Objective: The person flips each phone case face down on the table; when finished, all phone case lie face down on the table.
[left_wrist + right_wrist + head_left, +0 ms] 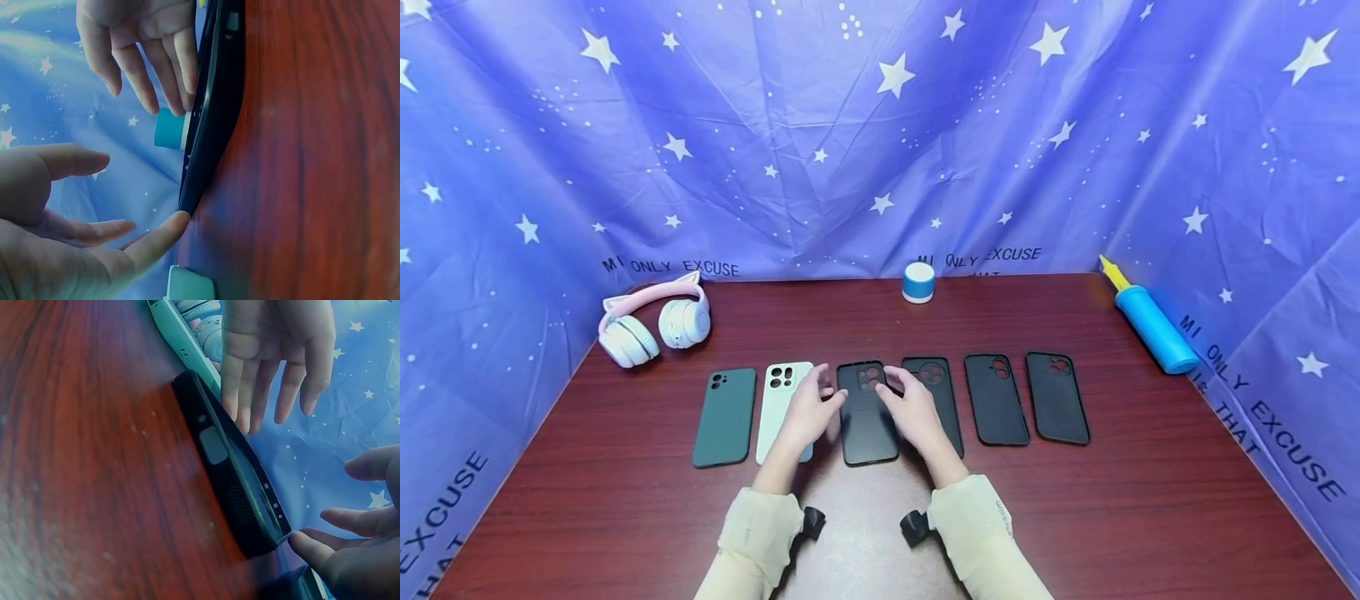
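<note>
Black phone case lies flat on tabletop, mid-row. Left hand and right hand flank it, grip released, fingertips touching its edges, apparently squaring it.

Six phone cases lie in a row on the table: one dark green case, one pale mint case, four black cases, plus one headset, one small speaker, one air pump.
</note>
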